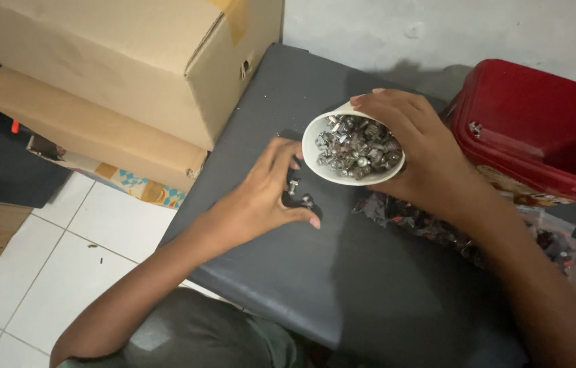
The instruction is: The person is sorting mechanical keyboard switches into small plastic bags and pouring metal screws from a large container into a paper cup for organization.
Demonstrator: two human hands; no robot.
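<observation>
While the camera looks down on a dark grey padded surface (pixel 342 272), the scene reads like this:

Right hand: the right hand (pixel 414 146) is wrapped round a white cup (pixel 309 146), fingers clenched about its far side, and it holds the cup tilted towards the camera just above the surface.

Cup contents: a heap of small silvery screws and nuts (pixel 357 144) fills it nearly to the rim.

Left hand: the left hand (pixel 260 197) lies palm down just below and left of the cup, fingers curled and pinching at small dark metal parts (pixel 296 193) on the surface; a firm grasp cannot be told, as the fingers hide most of them.

Beside the right forearm: a clear plastic bag of dark pieces (pixel 431 221) lies on the surface.

Right edge: a red plastic container (pixel 547 129) with a closed lid.

Upper left: stacked cardboard boxes (pixel 131 61) stand against the surface's edge.

Below left: white floor tiles (pixel 63 272).
</observation>
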